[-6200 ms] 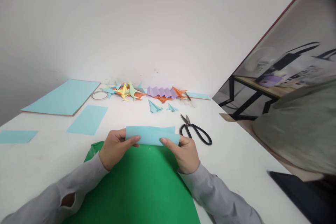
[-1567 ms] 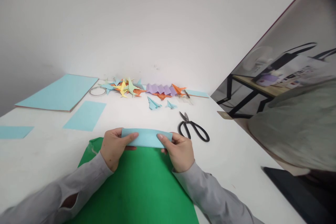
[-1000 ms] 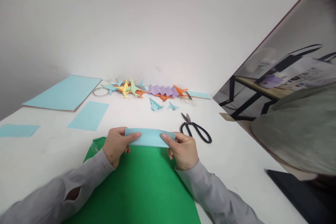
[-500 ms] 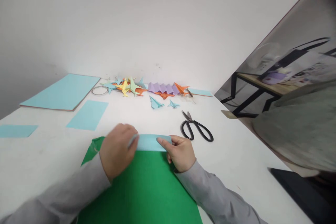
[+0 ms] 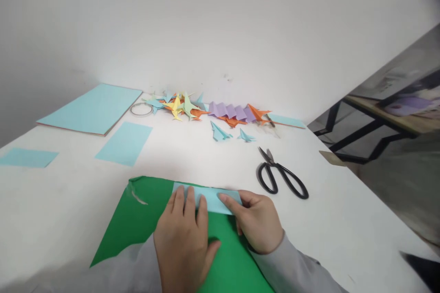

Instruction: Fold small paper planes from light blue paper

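Observation:
A light-blue paper strip [image 5: 210,198] lies along the far edge of a green sheet [image 5: 137,219]. My left hand [image 5: 185,229] rests flat on the strip's left part, its fingers stretched out and spread. At the other end, my right hand [image 5: 257,219] pinches the strip, thumb on top and fingers tucked underneath at the edge. Beyond the right hand lie scissors with black handles [image 5: 283,174], their blades slightly apart. The green sheet's far left corner is creased, with a pale torn-looking mark near it.
Folded paper figures [image 5: 185,105] and a purple pleated paper [image 5: 228,112] line the wall. Two small blue folded planes [image 5: 220,132] sit before them. Blue sheets [image 5: 91,110], a blue rectangle [image 5: 124,143] and a smaller piece [image 5: 29,157] lie left, near a wire ring [image 5: 141,109].
My left hand has gone from gripping the strip's left end to lying flat on it. The strip now rests lower on the green sheet. The whole view has shifted.

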Motion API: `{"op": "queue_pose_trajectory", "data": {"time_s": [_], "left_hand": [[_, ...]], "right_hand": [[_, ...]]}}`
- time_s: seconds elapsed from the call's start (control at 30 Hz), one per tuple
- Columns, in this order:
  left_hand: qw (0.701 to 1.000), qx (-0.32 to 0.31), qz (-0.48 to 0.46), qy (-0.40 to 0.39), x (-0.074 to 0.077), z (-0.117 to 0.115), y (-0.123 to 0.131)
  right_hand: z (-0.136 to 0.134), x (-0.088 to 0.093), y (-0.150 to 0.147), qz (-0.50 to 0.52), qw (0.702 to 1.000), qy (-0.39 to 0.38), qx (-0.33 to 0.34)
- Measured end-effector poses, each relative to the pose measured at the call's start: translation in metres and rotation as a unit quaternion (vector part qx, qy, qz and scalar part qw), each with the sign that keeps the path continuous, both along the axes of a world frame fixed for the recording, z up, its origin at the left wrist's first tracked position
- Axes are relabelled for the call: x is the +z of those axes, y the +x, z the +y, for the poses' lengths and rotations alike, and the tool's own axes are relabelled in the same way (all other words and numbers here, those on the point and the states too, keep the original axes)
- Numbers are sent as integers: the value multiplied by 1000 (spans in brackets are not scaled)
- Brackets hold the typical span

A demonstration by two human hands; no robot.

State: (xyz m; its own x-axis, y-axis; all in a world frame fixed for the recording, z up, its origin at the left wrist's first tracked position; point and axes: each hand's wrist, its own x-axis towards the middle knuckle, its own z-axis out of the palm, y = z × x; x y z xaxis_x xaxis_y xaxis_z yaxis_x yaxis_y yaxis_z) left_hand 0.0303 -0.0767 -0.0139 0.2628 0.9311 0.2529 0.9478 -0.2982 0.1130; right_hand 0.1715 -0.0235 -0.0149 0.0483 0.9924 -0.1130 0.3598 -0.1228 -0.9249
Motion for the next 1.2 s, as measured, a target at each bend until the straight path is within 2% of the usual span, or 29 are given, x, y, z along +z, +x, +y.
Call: {"op": "queue_pose_trajectory", "data": {"time_s": [0.07,0.23,0.37,0.6,0.77,0.87,0.93,1.0,1.03,1.1,1.13,1.2], "left_hand": [[1000,7,-3,3,-4,-1,1],[999,-31,-35,19,-17,-2,-3],[997,-35,-60,18,-24,-3,-5],[998,-34,-30,31,-24,-3,-2],[999,-33,-25,9,-16,-1,0],[1000,-20,-7,0,-10,1,1],[1000,-17,3,5,-8,1,1],[1000,-21,13,16,-8,2,1],[999,-29,19,22,-8,2,0],[998,-42,30,21,-8,2,-3],[997,-60,39,27,-8,1,-5],[996,-56,52,35,-9,0,-9]], "right_hand": [[-1,1,0,-8,1000,-8,-7],[-2,2,0,-23,999,-14,-20],[-3,3,0,-56,998,-25,-18],[-4,2,3,-103,995,-15,-8],[5,-6,12,-202,977,39,62],[12,1,19,-304,946,82,81],[11,11,23,-408,903,109,77],[3,20,24,-489,856,165,42],[-3,24,23,-500,839,213,30],[-20,27,19,-478,822,306,49],[-28,26,16,-466,815,338,69],[-43,21,10,-460,790,383,131]]}}
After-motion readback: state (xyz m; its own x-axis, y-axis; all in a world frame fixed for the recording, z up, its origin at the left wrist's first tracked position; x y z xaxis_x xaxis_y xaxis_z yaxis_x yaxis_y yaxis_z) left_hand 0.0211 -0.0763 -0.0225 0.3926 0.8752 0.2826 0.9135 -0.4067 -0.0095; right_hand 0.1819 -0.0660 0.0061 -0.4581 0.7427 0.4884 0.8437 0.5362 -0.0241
